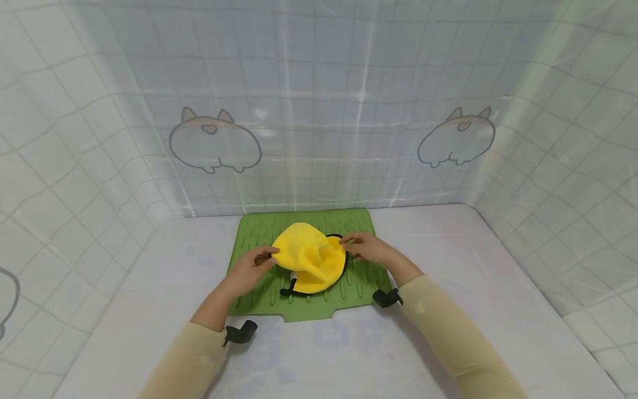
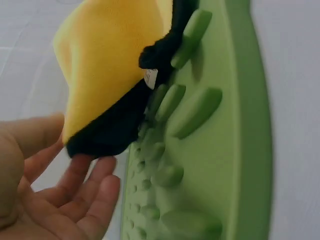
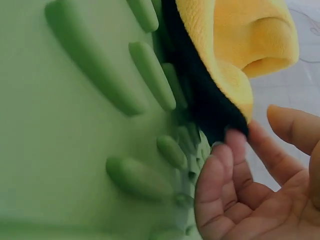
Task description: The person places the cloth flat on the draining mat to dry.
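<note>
A yellow plush cloth (image 1: 302, 249) with black edging lies bunched on a green ridged mat (image 1: 259, 302). Its left side is raised off the mat, and its kind is unclear. A small white label (image 2: 150, 78) and a short black tab (image 1: 286, 292) show at its edge. My left hand (image 1: 248, 271) holds the raised left edge, thumb on the yellow side and fingers by the dark underside. At the right edge, my right hand (image 3: 260, 185) touches the black border with its fingertips. Its thumb stands apart from the cloth.
The mat lies on a pale covered tabletop (image 1: 433, 244), against a back wall (image 1: 329, 138) of white grid-patterned sheeting with two animal drawings. Similar sheeting (image 1: 573, 166) closes off both sides. Black camera mounts (image 1: 241, 332) sit at both wrists.
</note>
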Available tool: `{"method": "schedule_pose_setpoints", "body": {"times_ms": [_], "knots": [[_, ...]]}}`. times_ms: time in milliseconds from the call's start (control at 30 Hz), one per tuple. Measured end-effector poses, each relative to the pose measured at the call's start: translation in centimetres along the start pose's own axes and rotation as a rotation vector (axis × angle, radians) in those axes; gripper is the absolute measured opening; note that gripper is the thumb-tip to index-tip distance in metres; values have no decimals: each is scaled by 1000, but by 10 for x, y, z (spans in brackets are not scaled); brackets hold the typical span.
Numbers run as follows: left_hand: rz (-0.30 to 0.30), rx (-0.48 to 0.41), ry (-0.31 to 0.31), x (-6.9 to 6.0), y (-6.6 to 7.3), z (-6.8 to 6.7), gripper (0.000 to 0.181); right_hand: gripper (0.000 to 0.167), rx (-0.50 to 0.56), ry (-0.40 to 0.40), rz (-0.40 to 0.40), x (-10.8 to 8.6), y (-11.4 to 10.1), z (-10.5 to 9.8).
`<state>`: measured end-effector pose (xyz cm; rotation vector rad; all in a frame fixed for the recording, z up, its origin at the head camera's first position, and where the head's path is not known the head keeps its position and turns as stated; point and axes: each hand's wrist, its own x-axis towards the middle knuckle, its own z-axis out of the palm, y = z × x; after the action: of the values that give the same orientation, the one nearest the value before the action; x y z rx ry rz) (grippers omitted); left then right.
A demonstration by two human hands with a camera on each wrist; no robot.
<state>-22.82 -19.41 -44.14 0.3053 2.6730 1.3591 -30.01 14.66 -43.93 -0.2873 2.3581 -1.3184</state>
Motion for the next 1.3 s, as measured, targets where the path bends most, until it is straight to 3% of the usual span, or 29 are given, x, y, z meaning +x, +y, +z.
{"method": "schedule_pose_setpoints", "body": {"times_ms": [267,400,600,800,900,1033,1167,1300], "knots": [[-60,-74,166,5,4,3,35,30,128,42,-38,8,-1,11],[-81,-87,268,6,5,3,36,30,104,64,-47,8,-2,13],[-100,-68,426,7,6,-1,34,43,44,139,-59,6,-2,9],[-102,-1,523,9,8,-5,35,52,47,255,-120,-4,-1,6],[-103,44,548,7,8,-5,35,55,52,300,-148,-12,-1,8],[-118,98,537,5,9,-5,36,57,43,353,-118,-23,-1,11],[-137,159,475,4,8,-7,36,59,1,363,-37,-29,1,11],[-185,217,388,2,3,-10,38,57,-52,312,51,-36,4,8]]}}
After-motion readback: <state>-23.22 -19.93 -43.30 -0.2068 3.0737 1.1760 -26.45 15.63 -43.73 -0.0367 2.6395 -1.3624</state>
